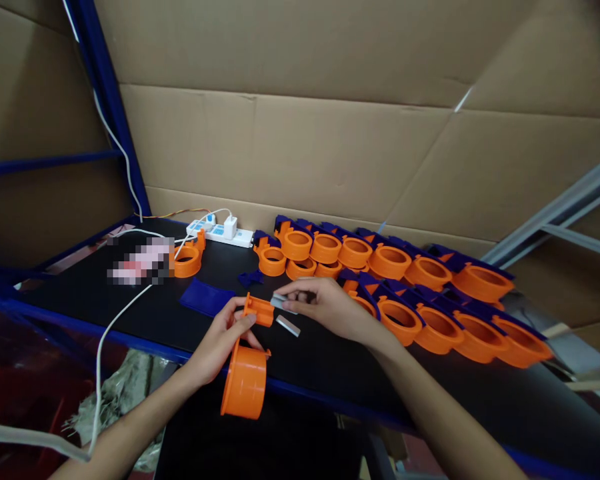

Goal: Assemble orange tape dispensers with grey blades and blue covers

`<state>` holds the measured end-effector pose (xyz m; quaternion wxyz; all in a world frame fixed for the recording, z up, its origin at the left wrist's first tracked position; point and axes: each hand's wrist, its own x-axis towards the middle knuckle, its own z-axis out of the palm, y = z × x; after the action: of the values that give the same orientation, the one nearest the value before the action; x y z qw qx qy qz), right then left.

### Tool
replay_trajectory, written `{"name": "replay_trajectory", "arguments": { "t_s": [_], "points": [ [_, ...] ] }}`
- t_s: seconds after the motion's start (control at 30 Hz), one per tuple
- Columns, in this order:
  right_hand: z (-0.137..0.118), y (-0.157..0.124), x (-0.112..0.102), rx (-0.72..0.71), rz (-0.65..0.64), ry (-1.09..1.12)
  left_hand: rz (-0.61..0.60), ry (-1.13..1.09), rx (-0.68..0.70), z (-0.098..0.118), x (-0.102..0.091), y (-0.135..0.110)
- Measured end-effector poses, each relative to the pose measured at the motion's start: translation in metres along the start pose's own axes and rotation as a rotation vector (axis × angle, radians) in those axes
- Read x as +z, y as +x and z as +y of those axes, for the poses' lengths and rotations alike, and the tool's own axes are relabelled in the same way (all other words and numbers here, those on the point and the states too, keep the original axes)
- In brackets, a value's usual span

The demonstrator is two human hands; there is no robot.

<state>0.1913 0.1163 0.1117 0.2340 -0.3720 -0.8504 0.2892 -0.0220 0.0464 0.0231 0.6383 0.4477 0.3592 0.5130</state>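
My left hand (221, 343) grips an orange tape dispenser body (247, 383) by its upper end, and its round hub hangs below the fingers at the table's front edge. My right hand (320, 301) pinches a small grey metal strip (280, 302) just right of the dispenser's upper end. A second metal strip (288, 326) lies on the black table (330, 353) below my right fingers. Behind my left hand lies a flat dark blue piece (207, 297). A small dark blue part (251, 278) rests a little beyond the dispenser body.
Rows of orange and blue tape dispensers (437, 328) fill the table's right side. Another orange body (187, 260) stands at the left. A white power strip (220, 233) lies against the cardboard wall (305, 147). A white cable (111, 327) crosses the table's left part.
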Motion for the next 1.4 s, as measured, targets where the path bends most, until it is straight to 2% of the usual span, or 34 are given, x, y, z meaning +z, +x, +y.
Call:
{"name": "replay_trajectory", "arguments": {
  "t_s": [0.1,0.23,0.43,0.57,0.8,0.87,0.97,1.03,1.17,1.27,1.4],
  "points": [
    [-0.01,0.004,0.004,-0.046,0.054,-0.075,-0.01,-0.009,-0.004,0.001,0.0,0.0],
    [-0.011,0.007,0.014,-0.113,0.094,-0.157,-0.025,-0.021,0.0,0.002,0.001,0.001],
    [-0.009,0.005,0.015,-0.131,0.186,-0.148,-0.016,-0.048,-0.001,0.002,0.002,0.0],
    [-0.005,0.005,0.018,-0.141,0.163,-0.163,-0.015,-0.047,0.002,0.002,0.001,0.0],
    [0.008,0.01,0.044,-0.193,0.208,-0.203,-0.02,-0.036,0.008,0.0,-0.001,0.002],
    [0.006,0.012,0.043,-0.232,0.189,-0.183,-0.028,-0.041,0.0,0.001,0.0,0.001],
    [0.001,0.013,0.025,-0.274,0.093,-0.191,-0.033,-0.069,-0.027,0.004,0.001,-0.001],
    [0.001,0.011,0.006,-0.234,0.054,-0.292,-0.005,-0.105,-0.036,0.007,0.002,-0.002],
    [0.018,0.003,-0.023,0.055,0.015,-0.682,0.041,-0.17,-0.069,0.01,0.003,-0.001],
    [0.035,-0.003,-0.021,0.171,-0.06,-0.809,0.06,-0.195,-0.084,0.01,0.004,0.0],
    [0.041,-0.003,-0.008,0.127,-0.088,-0.779,0.083,-0.221,-0.039,0.01,0.005,0.0]
  ]
}}
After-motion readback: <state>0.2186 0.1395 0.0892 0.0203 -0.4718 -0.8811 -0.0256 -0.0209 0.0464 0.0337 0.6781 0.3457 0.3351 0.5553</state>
